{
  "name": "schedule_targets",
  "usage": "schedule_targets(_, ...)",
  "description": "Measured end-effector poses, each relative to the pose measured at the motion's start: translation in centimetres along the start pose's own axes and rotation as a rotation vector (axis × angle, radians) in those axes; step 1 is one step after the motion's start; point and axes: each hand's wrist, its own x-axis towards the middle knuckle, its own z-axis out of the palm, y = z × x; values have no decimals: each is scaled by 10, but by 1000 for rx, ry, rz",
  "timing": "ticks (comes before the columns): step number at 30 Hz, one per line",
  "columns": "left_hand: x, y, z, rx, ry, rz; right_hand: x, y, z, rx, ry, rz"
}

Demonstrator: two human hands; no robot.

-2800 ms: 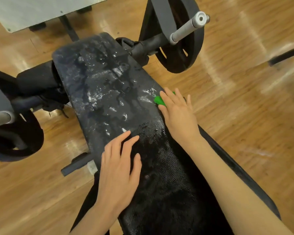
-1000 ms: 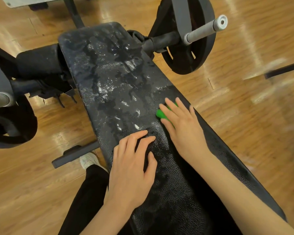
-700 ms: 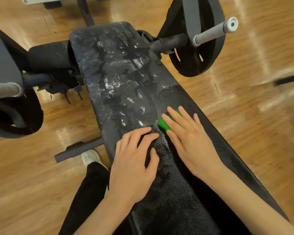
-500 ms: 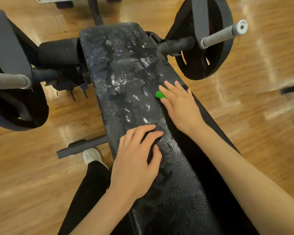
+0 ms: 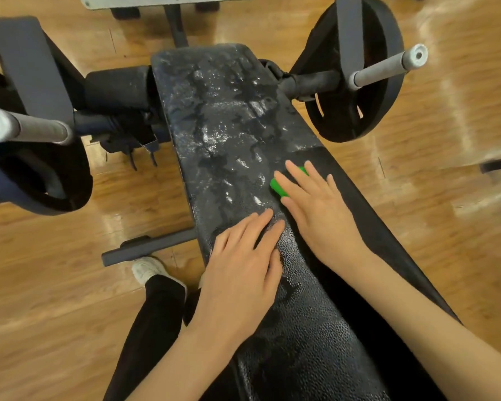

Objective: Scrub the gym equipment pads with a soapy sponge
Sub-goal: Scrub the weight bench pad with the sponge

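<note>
A long black bench pad (image 5: pixel 229 117) runs from the top middle toward the bottom right, its far half streaked with white suds. My right hand (image 5: pixel 318 209) lies flat on a green sponge (image 5: pixel 276 186) at the pad's middle, with straight fingers pressing it down; only the sponge's left edge shows. My left hand (image 5: pixel 240 273) rests flat on the pad just nearer to me, fingers straight, holding nothing.
A black weight plate (image 5: pixel 356 68) on a grey bar (image 5: pixel 388 69) stands to the pad's right. Another plate (image 5: pixel 35 175) and bar (image 5: pixel 26 130) stand at the left. A frame foot (image 5: pixel 148 247), my shoe (image 5: pixel 146 269) and wooden floor (image 5: pixel 446 227) lie around.
My right hand slid the sponge away along the pad, then drew it back toward me. My left hand stayed flat on the pad.
</note>
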Motion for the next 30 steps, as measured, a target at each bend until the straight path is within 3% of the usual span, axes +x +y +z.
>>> schedule_targets(3,-10,2,1,16,-3,-66,-42,-8,-5,1,10,-43)
schedule_targets(9,-14,5,6,-31,26,-83,41,-11,6,-27,-71,44)
schedule_targets(14,-14,3,6,-117,58,-91,-44,-17,-4,5,15,-63)
schedule_targets(20,-13,4,6,-131,80,-89,41,-17,9,-28,-82,17)
schedule_targets(26,-22,1,1,-128,75,-89,-46,-23,-4,19,-6,-71)
schedule_targets(30,-37,1,-3,-88,83,-119,27,-26,5,-29,-77,23)
